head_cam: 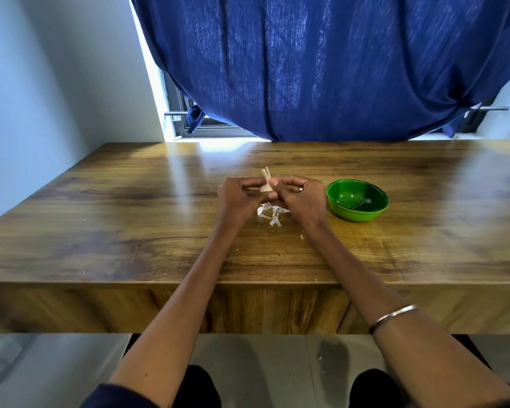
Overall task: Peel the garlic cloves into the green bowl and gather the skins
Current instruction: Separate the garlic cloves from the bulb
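**Garlic held between both hands above a small heap of skins**

The garlic (267, 188) sits between the two hands over the middle of the wooden desk (130, 231). Only a pale rounded part of it shows between the fingers, with a dry forked stalk sticking up past the knuckles. The left hand (238, 198) comes in from the left with its fingers curled round the garlic's near-left side; the right hand (299, 198) meets it from the right, its fingers and thumb pinching the same piece near the stalk. The fingertips of both hands touch or nearly touch over the garlic, so most of it is hidden, and whether it is a whole bulb or part of one cannot be told.

Directly beneath the hands, on the desk, lies a loose heap of white papery skins (273, 215), partly covered by the right hand's heel. A few small flakes lie apart from the heap, toward the near edge of the desk.

The green bowl (357, 204) stands on the desk just to the right of the right hand, not touching it. Its inside shows dark reflections; whether any cloves lie in it cannot be made out.

A ring shows on the right hand and a metal bangle (393, 317) circles the right forearm. A blue curtain (321, 69) hangs behind the desk.
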`<state>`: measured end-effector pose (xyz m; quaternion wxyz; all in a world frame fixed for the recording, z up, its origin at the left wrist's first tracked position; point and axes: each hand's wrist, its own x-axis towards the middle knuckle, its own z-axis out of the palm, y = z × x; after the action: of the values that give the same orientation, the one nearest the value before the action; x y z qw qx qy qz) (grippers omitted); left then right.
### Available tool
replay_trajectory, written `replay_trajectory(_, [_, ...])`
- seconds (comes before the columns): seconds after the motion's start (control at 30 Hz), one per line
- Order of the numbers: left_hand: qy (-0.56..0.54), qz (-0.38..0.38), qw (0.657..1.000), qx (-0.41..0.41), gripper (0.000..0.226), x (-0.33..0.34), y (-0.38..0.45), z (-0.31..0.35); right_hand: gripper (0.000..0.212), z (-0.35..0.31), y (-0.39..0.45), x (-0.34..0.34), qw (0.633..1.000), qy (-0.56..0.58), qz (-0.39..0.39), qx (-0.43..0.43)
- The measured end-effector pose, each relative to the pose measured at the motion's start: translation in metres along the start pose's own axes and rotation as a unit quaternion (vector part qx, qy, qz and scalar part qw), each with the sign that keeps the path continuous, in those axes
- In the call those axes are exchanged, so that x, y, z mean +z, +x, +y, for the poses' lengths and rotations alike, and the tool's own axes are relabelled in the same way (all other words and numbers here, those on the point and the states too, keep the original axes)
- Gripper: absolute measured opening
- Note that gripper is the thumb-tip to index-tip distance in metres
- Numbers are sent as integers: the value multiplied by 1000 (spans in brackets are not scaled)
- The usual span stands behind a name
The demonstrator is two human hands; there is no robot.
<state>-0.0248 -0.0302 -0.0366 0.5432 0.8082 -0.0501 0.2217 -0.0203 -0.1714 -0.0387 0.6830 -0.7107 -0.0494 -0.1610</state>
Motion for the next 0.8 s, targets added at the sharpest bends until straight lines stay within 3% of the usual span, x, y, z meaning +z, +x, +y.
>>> replay_trajectory(0.23, [6, 53, 998, -33, 40, -1, 1, 3, 14, 5, 2, 0, 1000, -12, 28, -8])
replay_trajectory(0.33, [-16, 72, 996, -50, 39, -4, 3, 1, 7, 6, 2, 0, 999, -31, 13, -24])
replay_trajectory(0.53, [-62, 37, 996, -59, 44, -4, 1, 2, 21, 6, -1, 3, 997, -36, -47, -50])
replay_trajectory(0.63, [-84, 24, 994, -69, 44, -4, 2, -2, 23, 4, -2, -1, 997, -46, -40, -57])
replay_trajectory(0.8, [-89, 13, 993, -74, 42, -4, 4, -7, 24, -1, -2, -5, 999, 14, -18, 26])
